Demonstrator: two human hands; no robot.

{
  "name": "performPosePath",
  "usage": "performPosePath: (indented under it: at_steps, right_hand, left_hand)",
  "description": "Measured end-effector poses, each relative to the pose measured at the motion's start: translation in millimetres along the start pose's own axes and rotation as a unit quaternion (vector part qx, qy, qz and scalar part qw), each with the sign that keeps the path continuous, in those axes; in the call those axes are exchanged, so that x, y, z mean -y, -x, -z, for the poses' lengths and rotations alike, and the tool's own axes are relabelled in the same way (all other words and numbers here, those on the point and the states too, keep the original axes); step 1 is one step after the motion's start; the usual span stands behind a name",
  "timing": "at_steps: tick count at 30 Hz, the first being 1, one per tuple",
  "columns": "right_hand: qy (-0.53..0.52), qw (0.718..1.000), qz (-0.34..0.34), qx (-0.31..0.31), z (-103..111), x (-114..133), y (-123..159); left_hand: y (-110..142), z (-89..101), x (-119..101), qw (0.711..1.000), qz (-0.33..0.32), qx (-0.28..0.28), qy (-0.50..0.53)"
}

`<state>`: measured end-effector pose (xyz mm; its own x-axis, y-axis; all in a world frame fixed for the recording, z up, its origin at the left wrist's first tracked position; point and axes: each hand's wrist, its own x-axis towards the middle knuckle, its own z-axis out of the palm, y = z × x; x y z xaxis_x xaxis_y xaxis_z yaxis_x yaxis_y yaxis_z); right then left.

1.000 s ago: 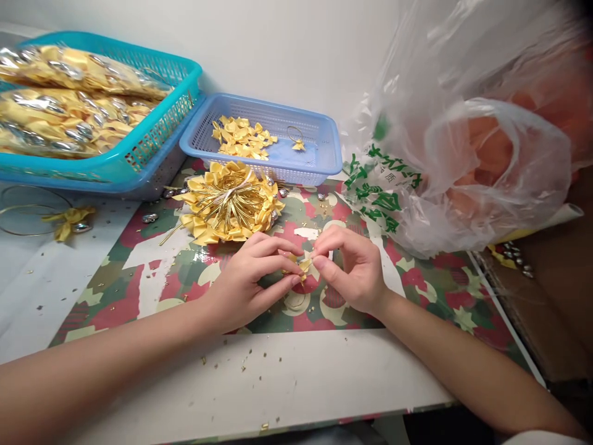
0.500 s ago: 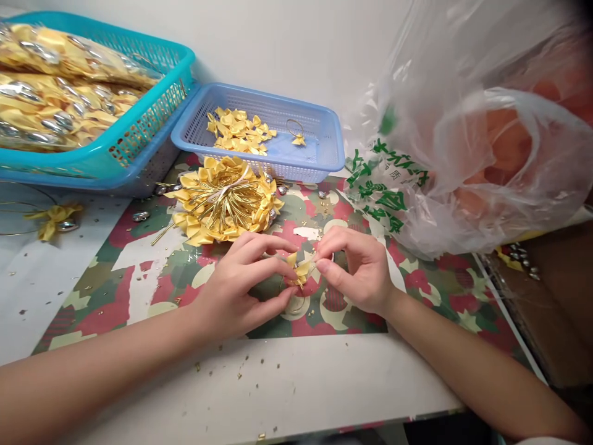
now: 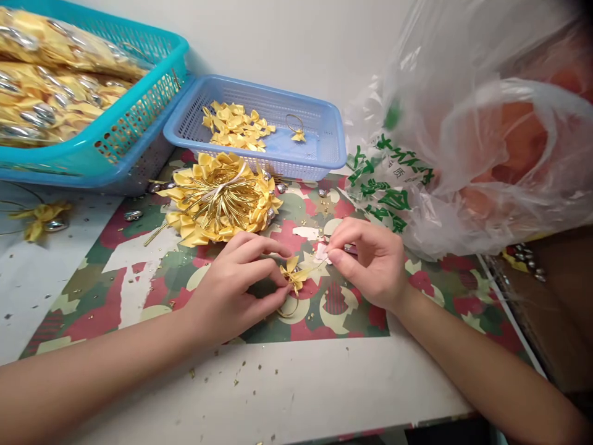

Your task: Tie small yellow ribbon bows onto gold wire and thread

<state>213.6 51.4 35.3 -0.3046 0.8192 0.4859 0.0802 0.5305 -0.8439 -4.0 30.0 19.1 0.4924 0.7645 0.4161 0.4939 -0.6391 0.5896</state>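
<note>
My left hand (image 3: 245,278) is closed in a pinch on a small gold ribbon bow (image 3: 294,273), low over the patterned paper. A loop of gold cord (image 3: 291,307) hangs from the bow toward me. My right hand (image 3: 368,259) is pinched too, holding the end of a thin strand (image 3: 317,266) that runs from the bow. Beside its fingertips is a small pale pink piece (image 3: 322,252); its kind is unclear. Just beyond my left hand lies a bundle of gold bows (image 3: 217,198), its gold cords gathered in the middle by a white tie.
A blue basket (image 3: 278,159) holds loose gold bows. At left, a teal basket (image 3: 139,99) carries bagged bows with silver beads. A clear plastic bag (image 3: 417,210) stands at right. Silver beads (image 3: 133,216) and gold bits lie on the patterned paper (image 3: 352,327). Another bow (image 3: 44,216) lies far left.
My right hand has moved right, away from the bow, and the thin strand now shows stretched between my hands. My left hand stays pinched on the bow, which is more exposed.
</note>
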Motion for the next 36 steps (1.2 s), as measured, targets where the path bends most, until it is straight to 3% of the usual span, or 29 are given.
performPosePath:
  at_steps: [18, 27, 30, 33, 36]
  right_hand:
    - [0.006, 1.0, -0.007, 0.007, -1, 1, -1]
    - [0.022, 0.999, -0.027, 0.006, 4, -1, -2]
    - [0.09, 0.993, -0.033, 0.067, 15, 5, -10]
    - [0.229, 0.955, -0.037, 0.187, 24, 19, -19]
    - [0.3, 0.93, -0.037, 0.207, 20, 32, -20]
  left_hand:
    - [1, -3.0, -1, 1.0, -0.017, 0.001, -0.009]
    - [2, -0.1, -3, 0.987, -0.083, -0.016, -0.136]
    - [1, -0.1, -3, 0.986, -0.083, -0.011, -0.147]
    - [0, -0.9, -2, 0.986, -0.079, -0.012, -0.147]
    - [0, -1.5, -2, 0.985, -0.079, -0.018, -0.149]
